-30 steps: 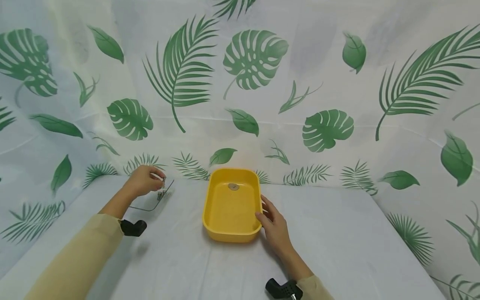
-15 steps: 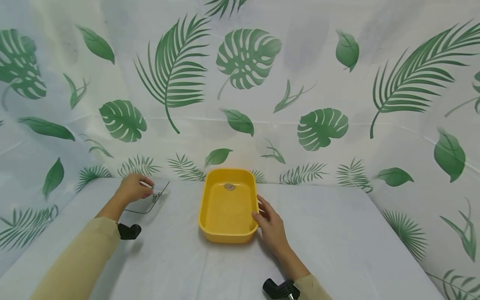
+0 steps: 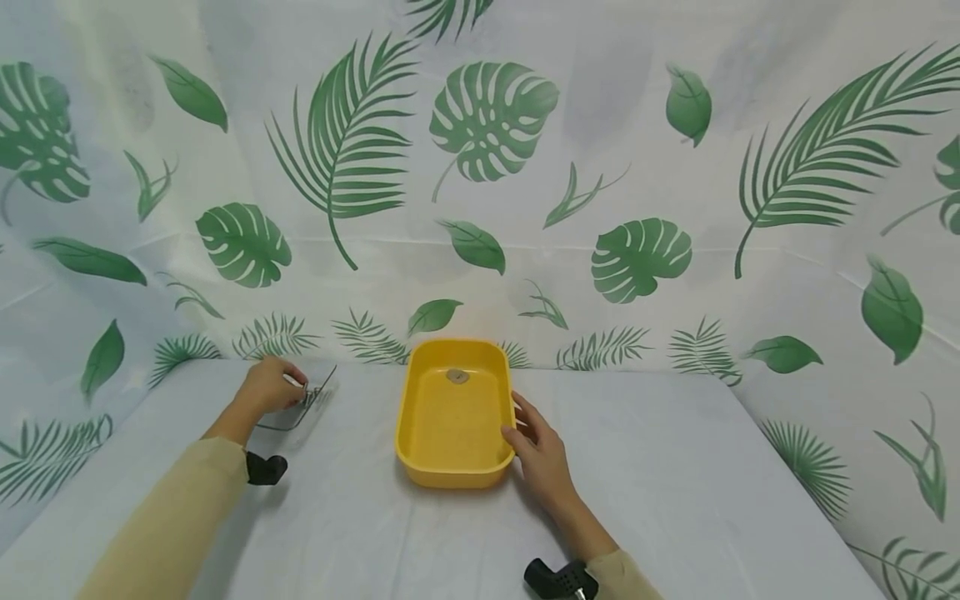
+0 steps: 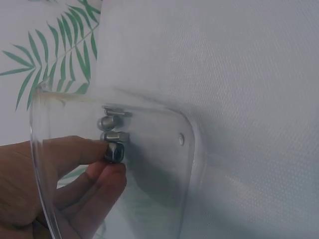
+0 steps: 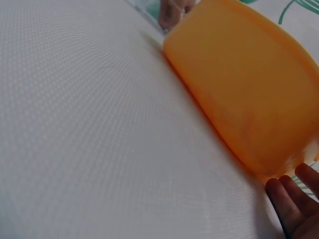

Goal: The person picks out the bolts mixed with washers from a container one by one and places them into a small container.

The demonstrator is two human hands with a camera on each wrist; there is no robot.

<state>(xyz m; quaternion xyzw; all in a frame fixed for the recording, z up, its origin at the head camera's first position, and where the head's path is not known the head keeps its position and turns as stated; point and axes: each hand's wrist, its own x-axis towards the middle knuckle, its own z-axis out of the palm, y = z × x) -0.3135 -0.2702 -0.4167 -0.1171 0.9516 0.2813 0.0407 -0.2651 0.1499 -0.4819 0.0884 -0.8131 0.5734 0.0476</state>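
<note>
My left hand point(image 3: 270, 387) reaches into a clear see-through container point(image 4: 192, 149) at the left of the table. In the left wrist view its fingertips pinch a small shiny metal nut point(image 4: 115, 153), beside several other small metal pieces point(image 4: 110, 123) lying in a row. Some of those look domed like cap nuts; one is slimmer. My right hand point(image 3: 542, 454) holds the right side of a yellow tray point(image 3: 402, 433), thumb at the rim and fingers along the outer wall. Inside the tray, near its far end, lies a small round greyish disc point(image 3: 457, 377).
A white cloth point(image 3: 652, 467) covers the table. Behind it hangs a backdrop point(image 3: 517, 250) printed with green leaves. Table room lies between the clear container and the tray, and to the tray's right. The container's walls are hard to see from the head view.
My left hand has lowered into the clear container, onto the metal pieces. The head view has shifted slightly. My right hand stays on the yellow tray.
</note>
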